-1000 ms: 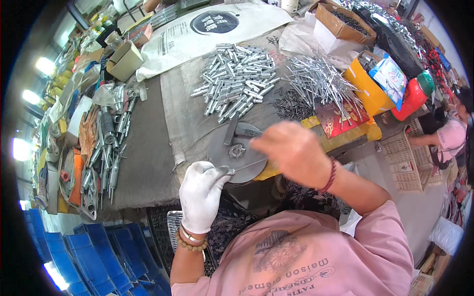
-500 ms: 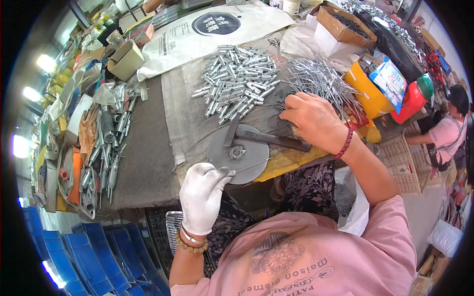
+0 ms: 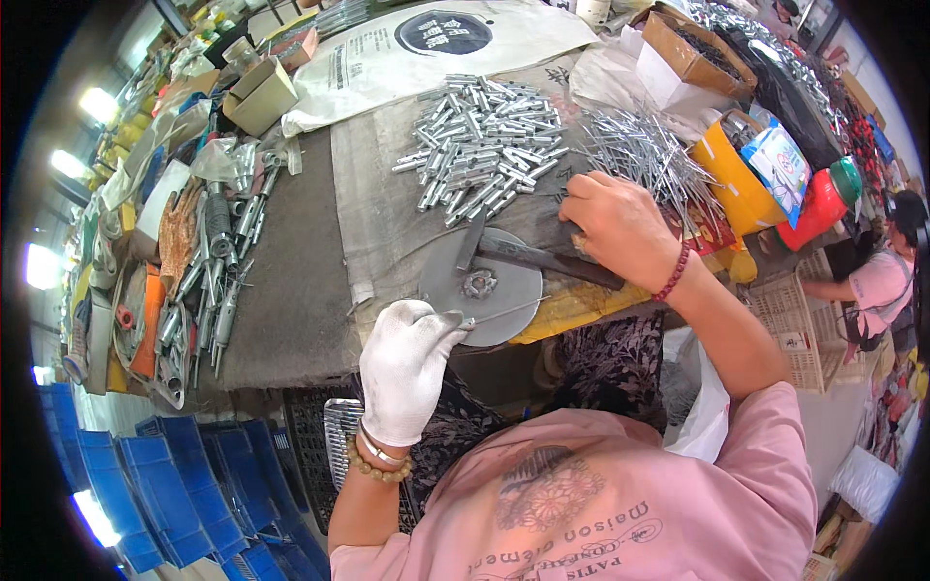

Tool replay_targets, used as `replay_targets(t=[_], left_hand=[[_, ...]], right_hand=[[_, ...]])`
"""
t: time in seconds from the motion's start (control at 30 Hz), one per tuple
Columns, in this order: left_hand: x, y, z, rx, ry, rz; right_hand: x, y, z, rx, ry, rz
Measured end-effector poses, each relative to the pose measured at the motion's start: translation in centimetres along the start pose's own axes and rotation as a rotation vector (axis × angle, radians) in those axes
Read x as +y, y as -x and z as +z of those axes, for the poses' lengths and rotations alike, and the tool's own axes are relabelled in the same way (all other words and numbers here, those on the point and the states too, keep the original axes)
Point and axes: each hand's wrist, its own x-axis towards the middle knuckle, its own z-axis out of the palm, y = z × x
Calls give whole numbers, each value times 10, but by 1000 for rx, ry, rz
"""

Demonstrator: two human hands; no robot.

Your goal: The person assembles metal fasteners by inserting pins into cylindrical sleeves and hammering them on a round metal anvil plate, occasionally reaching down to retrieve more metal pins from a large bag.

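Note:
My left hand (image 3: 405, 373), in a white knitted glove, is closed in a pinch on one end of a thin metal rod (image 3: 511, 310). The rod reaches over the near edge of a round grey metal plate (image 3: 520, 266) with a small raised piece at its middle. A hammer (image 3: 552, 259) lies across the plate, its head toward the far left. Bare, my right hand (image 3: 625, 228) hovers by the hammer's handle with fingers curled together; what they hold, if anything, is hidden. Small dark pieces lie just beyond its fingers.
A heap of silver metal tubes (image 3: 489, 140) lies beyond the plate, with a pile of thin metal pins (image 3: 644, 160) to its right. Tools (image 3: 221, 252) crowd the left side. A yellow box (image 3: 741, 179) and red bottle (image 3: 812, 213) stand right. Another person (image 3: 886, 286) is at far right.
The whole view has shifted slightly, so the bench sits a little higher and further right. My right fingers are curled in more. My left hand keeps its pinch on the rod.

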Motion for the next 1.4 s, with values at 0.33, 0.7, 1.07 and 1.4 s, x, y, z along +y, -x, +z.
replay_targets(t=[0.33,0.7,1.07,1.4], left_hand=[[-1,-1,0,7,28,6],[2,-1,-1,1,-8,-10],[2,-1,-1,6,-85,17],[2,0,4,27,-125,14]], right_hand=[[0,-1,-3,55,-140,152],[-9,11,-4,166,-229,196],[-58,-10,-10,205,-231,-54],[-97,-24,0,70,-629,-165]])
